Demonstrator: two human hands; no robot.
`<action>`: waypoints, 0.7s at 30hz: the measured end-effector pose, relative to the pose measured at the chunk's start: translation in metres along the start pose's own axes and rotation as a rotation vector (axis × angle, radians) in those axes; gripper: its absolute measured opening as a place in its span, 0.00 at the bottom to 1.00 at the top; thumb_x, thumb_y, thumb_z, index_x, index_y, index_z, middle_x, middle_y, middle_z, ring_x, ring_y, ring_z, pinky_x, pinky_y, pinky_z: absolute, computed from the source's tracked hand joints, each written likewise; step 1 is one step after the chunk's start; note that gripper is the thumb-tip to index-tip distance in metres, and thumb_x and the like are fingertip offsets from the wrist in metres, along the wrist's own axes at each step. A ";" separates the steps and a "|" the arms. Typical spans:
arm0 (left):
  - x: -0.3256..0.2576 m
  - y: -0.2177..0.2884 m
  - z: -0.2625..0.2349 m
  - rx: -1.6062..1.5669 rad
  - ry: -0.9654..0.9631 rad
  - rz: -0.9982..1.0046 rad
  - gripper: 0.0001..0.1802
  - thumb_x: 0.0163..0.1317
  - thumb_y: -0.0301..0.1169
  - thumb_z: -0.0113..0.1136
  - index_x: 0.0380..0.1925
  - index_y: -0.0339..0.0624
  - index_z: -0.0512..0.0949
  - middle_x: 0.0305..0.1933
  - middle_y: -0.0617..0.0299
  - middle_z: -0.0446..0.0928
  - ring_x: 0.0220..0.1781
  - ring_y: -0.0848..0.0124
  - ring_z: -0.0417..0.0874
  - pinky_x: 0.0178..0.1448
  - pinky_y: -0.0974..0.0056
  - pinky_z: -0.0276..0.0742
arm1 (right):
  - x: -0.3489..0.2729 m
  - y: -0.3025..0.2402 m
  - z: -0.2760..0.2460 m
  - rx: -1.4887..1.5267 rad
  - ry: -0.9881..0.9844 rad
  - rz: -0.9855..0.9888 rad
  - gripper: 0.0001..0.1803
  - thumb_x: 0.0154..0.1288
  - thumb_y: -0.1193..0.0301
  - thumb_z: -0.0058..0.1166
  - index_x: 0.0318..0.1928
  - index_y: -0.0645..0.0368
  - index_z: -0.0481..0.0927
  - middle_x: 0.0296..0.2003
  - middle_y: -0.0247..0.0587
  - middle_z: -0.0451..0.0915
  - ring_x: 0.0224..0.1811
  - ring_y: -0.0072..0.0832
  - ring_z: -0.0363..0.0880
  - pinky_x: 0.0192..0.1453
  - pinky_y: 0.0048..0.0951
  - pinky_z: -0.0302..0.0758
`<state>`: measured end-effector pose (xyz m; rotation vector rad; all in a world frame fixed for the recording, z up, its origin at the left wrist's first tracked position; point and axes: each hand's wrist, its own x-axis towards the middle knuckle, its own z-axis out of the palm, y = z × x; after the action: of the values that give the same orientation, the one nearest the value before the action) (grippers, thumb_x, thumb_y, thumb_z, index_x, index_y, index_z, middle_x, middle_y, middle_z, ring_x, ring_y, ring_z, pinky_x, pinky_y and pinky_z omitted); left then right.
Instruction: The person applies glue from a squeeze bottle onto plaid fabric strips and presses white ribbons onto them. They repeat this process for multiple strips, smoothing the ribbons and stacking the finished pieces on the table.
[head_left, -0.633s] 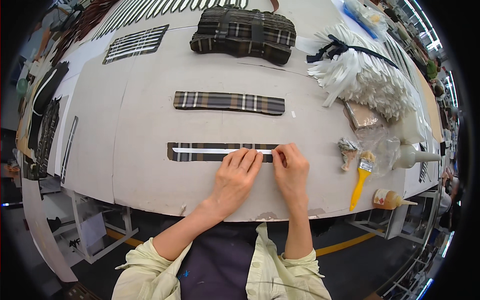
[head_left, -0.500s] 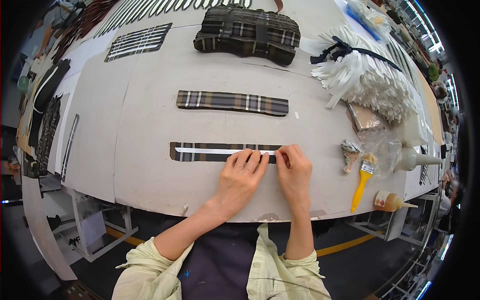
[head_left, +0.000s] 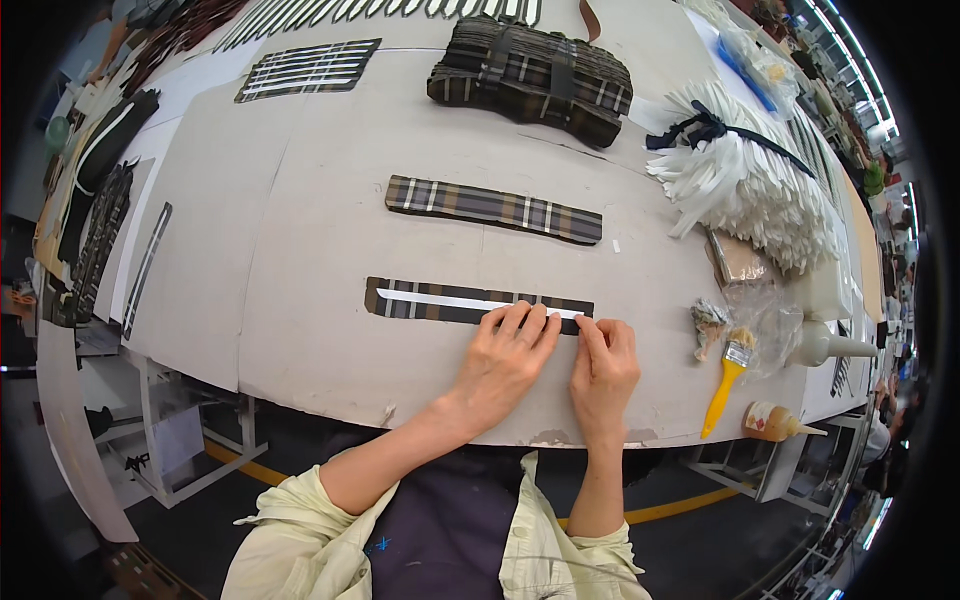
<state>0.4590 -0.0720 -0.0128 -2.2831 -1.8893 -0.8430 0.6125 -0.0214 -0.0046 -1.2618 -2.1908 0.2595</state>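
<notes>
Strip of plaid fabric lies flat near the table edge, looking thin and limp; both hands, left and right, press open-fingered on its right end, best held by the edges.

We see a second plaid strip farther up the table, a bundled plaid stack, white strips, a yellow-handled brush and two glue bottles.

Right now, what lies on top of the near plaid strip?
A white strip runs along the near plaid strip. The left hand and right hand cover its right end.
</notes>
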 end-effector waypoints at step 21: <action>-0.080 -0.080 -0.087 0.003 0.050 -0.219 0.25 0.51 0.18 0.55 0.53 0.30 0.79 0.58 0.50 0.76 0.61 0.53 0.75 0.63 0.51 0.72 | 0.018 -0.088 0.033 0.213 -0.161 -0.305 0.25 0.46 0.87 0.54 0.50 0.66 0.80 0.46 0.48 0.76 0.52 0.45 0.74 0.57 0.44 0.70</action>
<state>0.3448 -0.1564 0.0024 -2.0591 -2.1439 -0.9090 0.5225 -0.0488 0.0145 -0.8032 -2.3811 0.4693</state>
